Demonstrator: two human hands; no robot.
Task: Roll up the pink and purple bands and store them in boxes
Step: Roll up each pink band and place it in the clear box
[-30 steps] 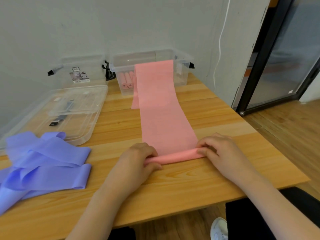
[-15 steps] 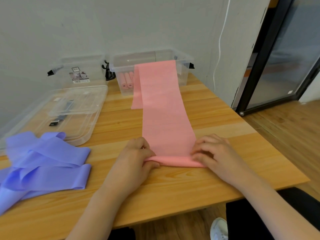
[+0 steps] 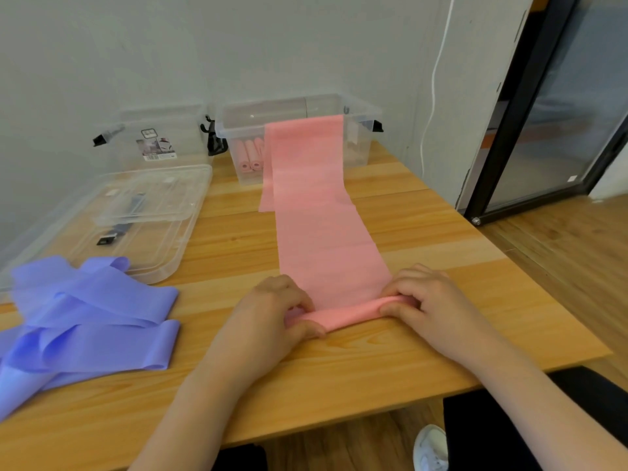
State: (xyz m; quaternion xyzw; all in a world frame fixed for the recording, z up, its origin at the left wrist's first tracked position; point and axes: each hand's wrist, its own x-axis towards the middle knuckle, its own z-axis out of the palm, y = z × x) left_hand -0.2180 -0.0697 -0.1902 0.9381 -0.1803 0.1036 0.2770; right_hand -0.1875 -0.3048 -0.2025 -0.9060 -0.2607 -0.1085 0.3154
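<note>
A long pink band (image 3: 319, 226) lies flat down the wooden table, its far end draped over the rim of a clear box (image 3: 360, 112). Its near end is wound into a short roll (image 3: 346, 314). My left hand (image 3: 272, 317) grips the roll's left end and my right hand (image 3: 431, 307) grips its right end, fingers curled over it. Inside that box lie a few finished pink rolls (image 3: 251, 154). Loose purple bands (image 3: 88, 317) lie in a heap at the left.
A second clear box (image 3: 159, 137) stands against the wall at the back left. Two clear lids (image 3: 136, 212) lie stacked in front of it. The table's front edge (image 3: 339, 426) is near my arms; a glass door (image 3: 557, 107) is at right.
Both hands have turned the pink roll once more; it is thicker and has moved slightly away from me, and the flat part is a little shorter.
</note>
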